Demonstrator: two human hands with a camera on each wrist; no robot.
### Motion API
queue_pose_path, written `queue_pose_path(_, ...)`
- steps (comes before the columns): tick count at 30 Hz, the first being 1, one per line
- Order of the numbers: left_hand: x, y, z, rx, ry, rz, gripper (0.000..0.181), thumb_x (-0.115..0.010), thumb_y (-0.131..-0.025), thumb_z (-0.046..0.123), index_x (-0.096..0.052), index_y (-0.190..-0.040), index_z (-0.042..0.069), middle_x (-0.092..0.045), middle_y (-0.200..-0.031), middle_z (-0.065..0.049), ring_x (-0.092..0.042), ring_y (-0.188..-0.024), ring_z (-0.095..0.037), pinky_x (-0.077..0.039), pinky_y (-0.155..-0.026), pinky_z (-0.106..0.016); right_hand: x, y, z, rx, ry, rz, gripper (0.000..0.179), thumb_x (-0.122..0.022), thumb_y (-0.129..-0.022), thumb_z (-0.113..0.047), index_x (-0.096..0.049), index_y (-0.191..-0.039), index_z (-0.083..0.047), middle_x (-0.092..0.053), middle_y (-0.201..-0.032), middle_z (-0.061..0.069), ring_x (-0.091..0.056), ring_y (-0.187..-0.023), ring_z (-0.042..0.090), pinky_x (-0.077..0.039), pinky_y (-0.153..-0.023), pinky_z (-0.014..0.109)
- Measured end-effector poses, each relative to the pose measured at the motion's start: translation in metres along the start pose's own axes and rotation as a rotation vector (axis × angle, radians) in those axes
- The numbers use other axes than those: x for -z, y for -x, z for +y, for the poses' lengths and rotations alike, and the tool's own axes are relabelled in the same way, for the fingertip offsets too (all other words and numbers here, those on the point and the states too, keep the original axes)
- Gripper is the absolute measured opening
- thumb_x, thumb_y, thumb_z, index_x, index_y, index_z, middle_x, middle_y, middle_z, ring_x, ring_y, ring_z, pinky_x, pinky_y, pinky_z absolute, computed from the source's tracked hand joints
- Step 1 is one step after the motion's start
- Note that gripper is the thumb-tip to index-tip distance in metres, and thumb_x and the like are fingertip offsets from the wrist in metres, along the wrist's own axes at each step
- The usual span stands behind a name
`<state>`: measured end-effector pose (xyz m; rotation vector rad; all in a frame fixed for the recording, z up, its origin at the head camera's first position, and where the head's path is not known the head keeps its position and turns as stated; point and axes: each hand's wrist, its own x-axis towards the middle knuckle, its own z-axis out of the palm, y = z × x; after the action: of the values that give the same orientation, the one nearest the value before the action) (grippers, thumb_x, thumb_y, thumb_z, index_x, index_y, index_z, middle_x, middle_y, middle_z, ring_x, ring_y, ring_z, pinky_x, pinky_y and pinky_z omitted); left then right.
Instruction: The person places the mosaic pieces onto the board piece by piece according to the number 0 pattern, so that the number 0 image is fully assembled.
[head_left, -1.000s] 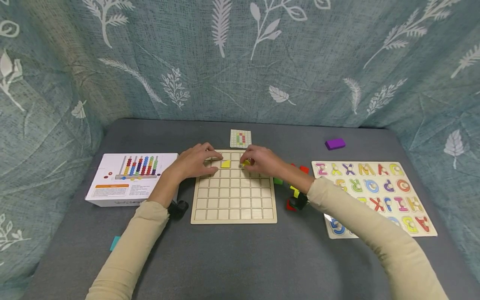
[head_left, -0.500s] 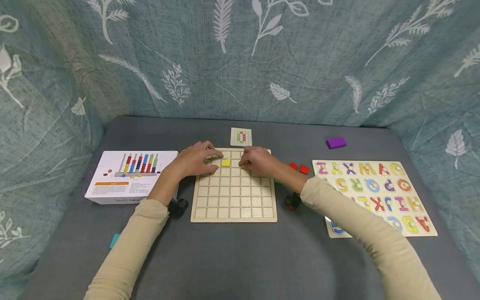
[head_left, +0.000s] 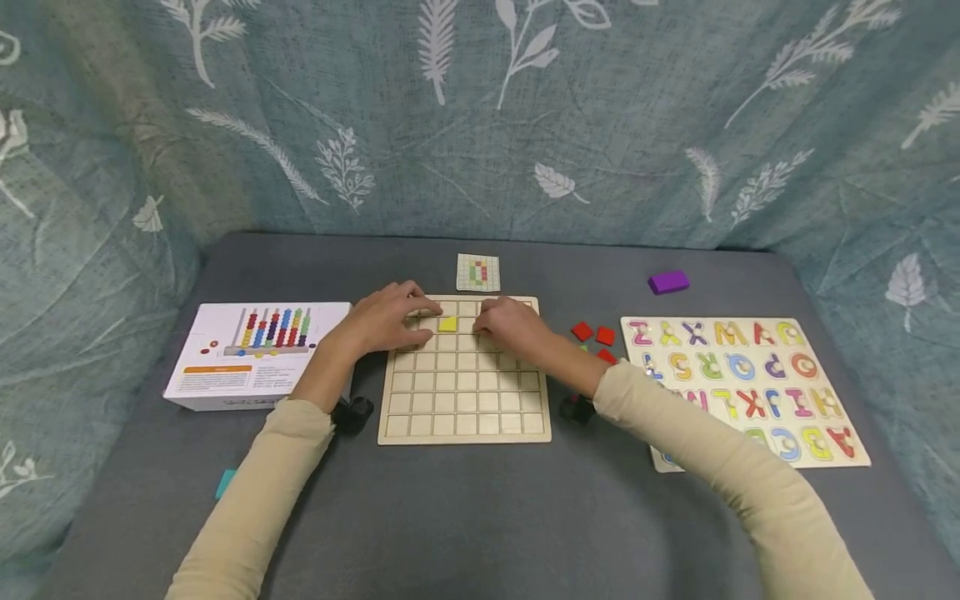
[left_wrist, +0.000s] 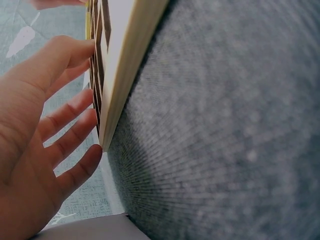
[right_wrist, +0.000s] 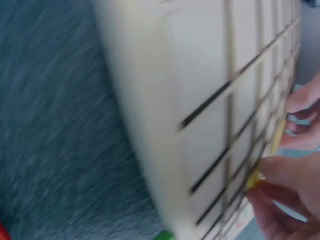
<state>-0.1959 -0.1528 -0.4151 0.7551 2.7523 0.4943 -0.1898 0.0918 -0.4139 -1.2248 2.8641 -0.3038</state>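
Note:
A square wooden grid board [head_left: 465, 403] lies in the middle of the table. One yellow tile [head_left: 447, 324] sits in a cell near its far side. My right hand [head_left: 513, 327] is over the upper right cells. In the right wrist view its thumb and finger pinch another yellow tile [right_wrist: 253, 179] at the board's surface; the head view hides that tile behind the fingers. My left hand [head_left: 382, 319] rests on the board's upper left, fingers spread and holding nothing. Its fingertips touch the board in the left wrist view. Beyond the far edge lies a small pattern card [head_left: 477, 272].
Several red tiles [head_left: 605, 336] lie right of the board, partly behind the right forearm. Farther right is an alphabet puzzle board [head_left: 738, 337], with a purple block [head_left: 668, 282] behind it. A white abacus box [head_left: 225, 354] stands left. A teal piece [head_left: 225, 482] lies near the left sleeve.
My right hand has shifted slightly left and lowered its wrist, and its yellow tile has gone out of sight in the head view. The left hand keeps its place on the board.

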Motion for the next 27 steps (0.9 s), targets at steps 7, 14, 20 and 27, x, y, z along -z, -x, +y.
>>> queue_pose_path(7, 0.002, 0.001, 0.0, 0.0, 0.001, -0.001, 0.039, -0.066, -0.092, 0.032, -0.062, -0.13, 0.023, -0.053, -0.125, -0.007, -0.051, -0.105, -0.026, -0.044, -0.083, -0.046, 0.012, 0.016, -0.006, -0.043, 0.054, -0.186, 0.031, -0.064, -0.093, -0.017, -0.068, -0.124, -0.014, -0.059, -0.137, 0.012, -0.054, -0.126, 0.034, -0.049, -0.098, 0.043)
queue_pose_path(14, 0.002, -0.001, 0.001, -0.01, 0.011, 0.004, 0.039, -0.066, -0.092, 0.031, -0.063, -0.13, 0.023, -0.053, -0.125, -0.008, -0.05, -0.104, -0.026, -0.044, -0.083, -0.047, 0.018, 0.055, 0.001, -0.057, -0.022, -0.141, 0.04, -0.069, -0.091, -0.022, -0.063, -0.128, -0.01, -0.048, -0.145, 0.019, -0.043, -0.136, 0.039, -0.045, -0.103, 0.051)
queue_pose_path(20, 0.003, -0.001, 0.0, -0.018, 0.016, 0.013, 0.038, -0.066, -0.092, 0.03, -0.063, -0.129, 0.022, -0.053, -0.124, -0.008, -0.05, -0.103, -0.026, -0.043, -0.082, -0.047, 0.027, 0.098, 0.039, -0.114, -0.028, 0.047, 0.034, -0.072, -0.087, -0.014, -0.069, -0.12, -0.007, -0.058, -0.133, 0.022, -0.054, -0.124, 0.04, -0.045, -0.099, 0.054)
queue_pose_path(27, 0.0, 0.0, -0.001, -0.014, 0.024, 0.006, 0.038, -0.066, -0.091, 0.03, -0.064, -0.129, 0.024, -0.053, -0.123, -0.007, -0.049, -0.101, -0.025, -0.042, -0.081, -0.045, 0.027, 0.137, 0.069, -0.194, -0.089, 0.114, 0.032, -0.071, -0.087, -0.01, -0.07, -0.118, -0.003, -0.061, -0.124, 0.023, -0.061, -0.108, 0.038, -0.052, -0.086, 0.049)
